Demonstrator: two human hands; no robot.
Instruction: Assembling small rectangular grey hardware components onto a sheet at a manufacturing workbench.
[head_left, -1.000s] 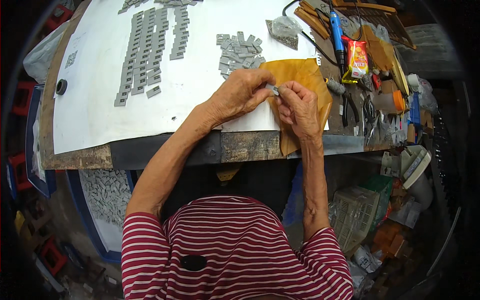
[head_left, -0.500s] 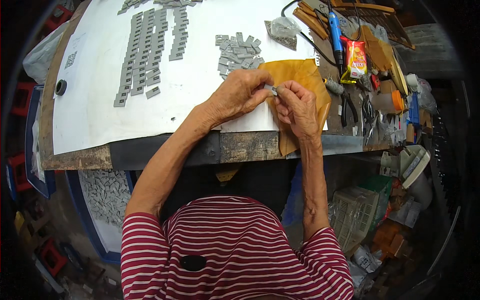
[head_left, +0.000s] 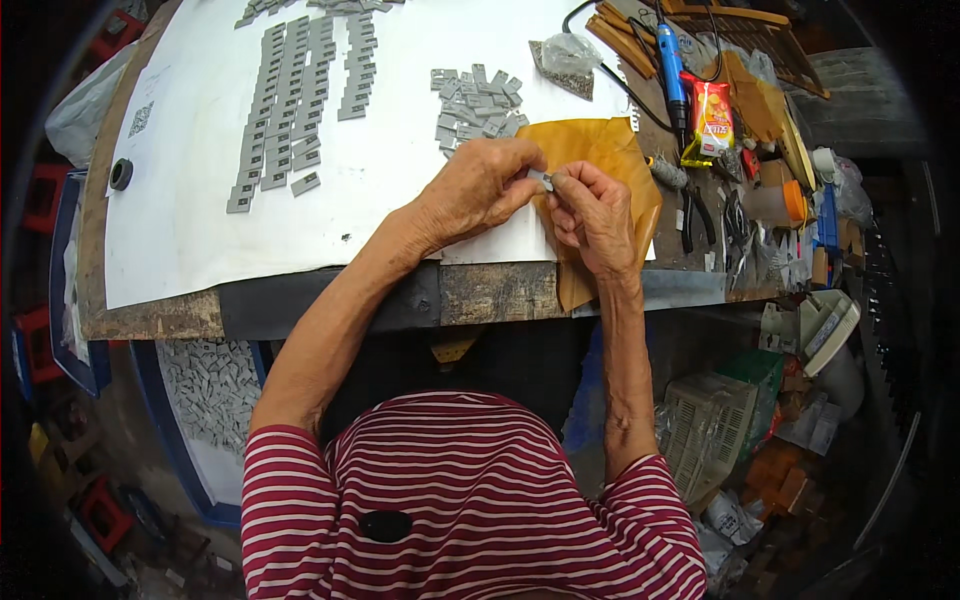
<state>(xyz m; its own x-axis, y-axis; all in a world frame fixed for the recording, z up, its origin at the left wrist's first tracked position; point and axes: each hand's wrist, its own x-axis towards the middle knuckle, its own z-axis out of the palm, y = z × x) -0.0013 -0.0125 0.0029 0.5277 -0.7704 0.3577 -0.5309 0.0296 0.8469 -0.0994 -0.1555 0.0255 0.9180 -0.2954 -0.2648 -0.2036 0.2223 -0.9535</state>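
A small grey rectangular metal piece [head_left: 547, 182] is pinched between my two hands above the table. My left hand [head_left: 487, 190] grips one side of it, thumb and fingers pressed together. Fingertips of my right hand [head_left: 597, 210] close on its other end; they cover most of the piece. Under my right hand lies a tan leather-like sheet [head_left: 620, 150]. A loose pile of similar grey pieces [head_left: 478, 105] sits just beyond my left hand. Farther left, more such pieces are laid out in overlapping columns [head_left: 283, 110] on the white paper [head_left: 400, 170].
To the right lie a blue pen-shaped tool [head_left: 672, 75] with a cord, a red snack packet [head_left: 708, 120], black-handled pliers [head_left: 697, 220] and an orange-lidded jar [head_left: 780, 204]. A black ring [head_left: 121, 175] rests at the left. Below the table edge, a blue bin [head_left: 178, 440] holds many grey pieces.
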